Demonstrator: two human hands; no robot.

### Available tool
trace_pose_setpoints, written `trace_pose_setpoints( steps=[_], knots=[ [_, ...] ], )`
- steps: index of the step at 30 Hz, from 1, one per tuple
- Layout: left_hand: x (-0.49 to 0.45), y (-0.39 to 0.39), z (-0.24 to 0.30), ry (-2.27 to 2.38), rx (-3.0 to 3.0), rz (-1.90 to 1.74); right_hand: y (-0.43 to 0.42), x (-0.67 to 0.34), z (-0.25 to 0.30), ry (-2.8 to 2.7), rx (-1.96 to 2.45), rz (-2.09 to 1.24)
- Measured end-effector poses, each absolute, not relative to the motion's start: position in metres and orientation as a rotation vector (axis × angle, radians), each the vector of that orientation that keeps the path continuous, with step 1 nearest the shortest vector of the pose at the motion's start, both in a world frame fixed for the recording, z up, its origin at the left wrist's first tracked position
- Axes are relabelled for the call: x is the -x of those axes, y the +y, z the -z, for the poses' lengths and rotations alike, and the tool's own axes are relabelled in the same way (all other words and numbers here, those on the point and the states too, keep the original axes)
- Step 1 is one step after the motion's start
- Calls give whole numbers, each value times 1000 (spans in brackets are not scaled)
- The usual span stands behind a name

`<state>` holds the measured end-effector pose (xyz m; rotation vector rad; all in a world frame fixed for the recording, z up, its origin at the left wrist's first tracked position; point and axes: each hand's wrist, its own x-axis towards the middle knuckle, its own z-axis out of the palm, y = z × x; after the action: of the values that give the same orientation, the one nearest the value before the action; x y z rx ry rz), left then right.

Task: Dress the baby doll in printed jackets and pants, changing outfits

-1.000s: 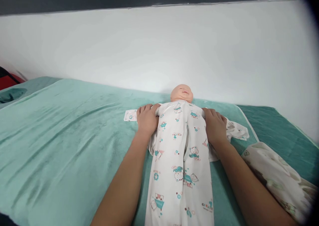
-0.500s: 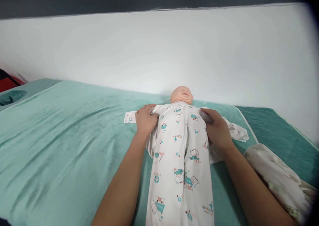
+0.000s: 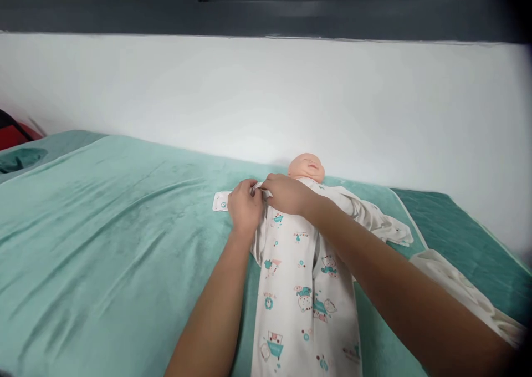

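Note:
A baby doll [image 3: 306,167] lies on its back, its head toward the wall. White baby clothing [image 3: 286,288] printed with small bears and boats covers its body and runs down toward me. At the sleeve on the left, my left hand [image 3: 246,206] is closed on the fabric. Close beside it, my right hand [image 3: 286,193] reaches across the doll's chest and pinches the cloth near the shoulder. The cuff [image 3: 221,201] of that sleeve lies flat past my left hand. The other sleeve [image 3: 374,220] stretches out to the right, untouched. The doll's arms are hidden.
A light green blanket [image 3: 103,244] covers the surface. Crumpled white cloth [image 3: 457,288] lies at the right, partly behind my right forearm. A darker green cover [image 3: 449,222] shows at the right edge. The white wall [image 3: 233,100] rises behind, and something red [image 3: 16,136] is at the far left.
My right hand has let go of the right side of the clothing and crossed over to the left sleeve beside my left hand. The view has tilted up slightly.

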<state>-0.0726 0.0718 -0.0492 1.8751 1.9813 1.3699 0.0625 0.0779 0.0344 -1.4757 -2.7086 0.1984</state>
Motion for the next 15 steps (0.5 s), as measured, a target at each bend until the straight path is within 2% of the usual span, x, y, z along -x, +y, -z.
trace_pose_setpoints(
  steps=[7,11,15],
  knots=[
    [75,71,45,2052,-1910,-1156,97,-36,-19,-2818,1613,-53],
    [74,72,44,2100,-1957,-985,105,-28,-17,-2882,1663,-125],
    [74,72,43,2116,-1968,-966,111,-27,-21,-2928,1682,-175]
  ],
)
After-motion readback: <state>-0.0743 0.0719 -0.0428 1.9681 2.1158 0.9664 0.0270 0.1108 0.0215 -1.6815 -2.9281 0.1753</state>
